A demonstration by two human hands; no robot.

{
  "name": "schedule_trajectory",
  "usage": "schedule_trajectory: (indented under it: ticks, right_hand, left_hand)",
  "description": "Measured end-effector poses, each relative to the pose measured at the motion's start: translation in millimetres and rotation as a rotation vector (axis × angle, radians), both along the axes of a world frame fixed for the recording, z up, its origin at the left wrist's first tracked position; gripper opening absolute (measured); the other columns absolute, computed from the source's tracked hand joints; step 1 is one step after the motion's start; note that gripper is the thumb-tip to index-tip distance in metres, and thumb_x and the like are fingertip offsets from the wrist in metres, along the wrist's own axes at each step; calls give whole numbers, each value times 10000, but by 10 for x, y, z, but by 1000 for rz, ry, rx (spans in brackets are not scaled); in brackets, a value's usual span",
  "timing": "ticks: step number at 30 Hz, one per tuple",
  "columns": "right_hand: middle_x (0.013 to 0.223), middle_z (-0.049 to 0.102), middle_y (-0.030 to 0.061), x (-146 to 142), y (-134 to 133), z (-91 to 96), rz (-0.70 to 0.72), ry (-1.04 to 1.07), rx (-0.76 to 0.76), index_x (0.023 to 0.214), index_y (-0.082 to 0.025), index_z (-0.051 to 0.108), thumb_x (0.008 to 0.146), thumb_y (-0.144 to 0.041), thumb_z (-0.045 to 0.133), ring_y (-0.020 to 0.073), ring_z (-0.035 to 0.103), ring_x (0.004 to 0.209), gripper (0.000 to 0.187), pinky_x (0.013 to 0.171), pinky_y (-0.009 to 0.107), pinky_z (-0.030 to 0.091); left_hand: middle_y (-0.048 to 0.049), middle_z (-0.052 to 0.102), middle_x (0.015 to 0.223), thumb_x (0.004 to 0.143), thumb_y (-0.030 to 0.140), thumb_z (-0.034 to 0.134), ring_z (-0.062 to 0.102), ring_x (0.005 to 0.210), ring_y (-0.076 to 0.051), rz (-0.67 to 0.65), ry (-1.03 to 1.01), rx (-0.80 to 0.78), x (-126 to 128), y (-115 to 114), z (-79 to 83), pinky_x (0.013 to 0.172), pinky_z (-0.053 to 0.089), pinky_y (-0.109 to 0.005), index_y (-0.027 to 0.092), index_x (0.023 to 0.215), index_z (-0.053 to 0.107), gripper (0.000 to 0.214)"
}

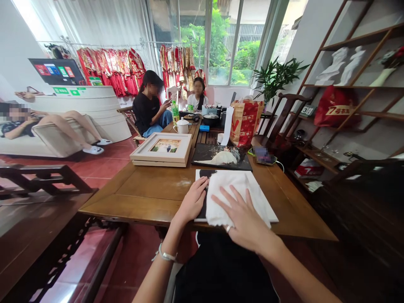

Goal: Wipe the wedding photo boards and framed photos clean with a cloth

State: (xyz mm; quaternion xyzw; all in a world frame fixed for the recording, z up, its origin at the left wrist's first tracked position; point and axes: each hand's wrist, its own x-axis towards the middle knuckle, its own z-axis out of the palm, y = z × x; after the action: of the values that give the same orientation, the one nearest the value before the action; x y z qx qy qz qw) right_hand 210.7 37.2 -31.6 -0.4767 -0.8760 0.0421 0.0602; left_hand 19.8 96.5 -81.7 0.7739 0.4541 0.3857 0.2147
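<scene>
A flat board (202,206) with a white edge and a dark printed area lies at the table's front edge. Much of it is hidden under a white cloth (221,187). My right hand (243,212) is open, with fingers spread flat on top of the cloth. At the board's left side rests my left hand (194,200), its fingers stretched out and touching the board beside the cloth's edge. Just behind the board is a dark picture panel (222,156) showing a figure in a white dress. Two stacked light-framed pictures (161,149) sit to its left.
The wooden table (148,193) also bears a red-and-tan paper bag (246,122), a phone (265,155) with a white cable, a lidded white cup (182,125) and a green bottle (175,111). Two people sit at the far end. Another person lies on a sofa (59,132) at left.
</scene>
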Motion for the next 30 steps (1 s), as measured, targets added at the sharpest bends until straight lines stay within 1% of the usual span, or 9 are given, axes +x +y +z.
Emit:
schedule_trajectory:
  ticks: [4,7,10,14,16,19,21,26,30]
  right_hand:
    - [1520,190,83,-179,-437,-7,-1,-5,31,1443,-275,235,603,-181,547,387,34,1369,902,1030,647,-85]
    - [1507,239,72,-198,-481,-17,-26,24,37,1433,-284,265,621,-203,555,377,82,1368,865,1031,645,-94]
    - [1474,321,44,-64,-240,-20,-36,95,28,1407,-310,318,720,-261,523,345,169,1355,718,1037,646,-67]
    - [1384,448,100,149,378,32,-106,211,-66,1353,-213,411,867,-337,384,320,274,1317,502,1056,620,16]
    - [1324,498,142,177,695,86,-131,266,-143,1265,-168,503,902,-393,333,328,310,1295,460,1068,586,55]
    - [1258,544,126,89,1043,172,-83,291,-200,1166,-171,571,923,-394,285,311,373,1256,436,1073,527,150]
    - [1223,566,103,-28,1178,213,-37,293,-220,1108,-191,601,929,-373,279,290,412,1229,411,1068,497,193]
    - [1178,592,95,-274,1316,227,61,300,-231,1035,-182,618,925,-326,304,264,447,1195,363,1076,488,175]
    - [1170,606,86,-166,1341,193,71,299,-205,1047,-181,604,926,-320,307,245,480,1156,350,1068,450,218]
  left_hand:
    - [-108,429,1404,908,214,365,344,1333,-214,-12,8,22,-12,14,-12,1116,281,-456,184,1285,492,400]
    - [-105,420,1412,904,204,368,341,1334,-219,-18,17,38,-21,21,-32,1113,282,-470,191,1297,478,408]
    - [-102,418,1413,896,176,364,341,1332,-214,-11,19,46,-21,19,-48,1119,271,-472,190,1302,471,420]
    - [-104,429,1404,886,158,365,336,1335,-209,-5,21,35,-14,6,-39,1126,262,-462,182,1297,476,427]
    - [-100,432,1402,882,151,366,335,1336,-207,-6,21,34,-12,0,-26,1127,259,-463,188,1300,472,433]
    - [-114,425,1406,877,148,371,337,1335,-215,-2,18,24,-12,-6,-13,1126,257,-463,169,1299,474,434]
    - [-117,425,1406,877,152,377,337,1335,-222,5,18,17,-13,-6,-16,1123,261,-466,163,1291,483,427]
    - [-123,439,1393,877,158,380,338,1333,-233,14,42,14,-13,5,-27,1117,266,-480,154,1273,499,413]
    - [-133,432,1397,873,147,378,336,1335,-228,7,38,13,-13,7,-23,1120,263,-473,140,1282,488,424]
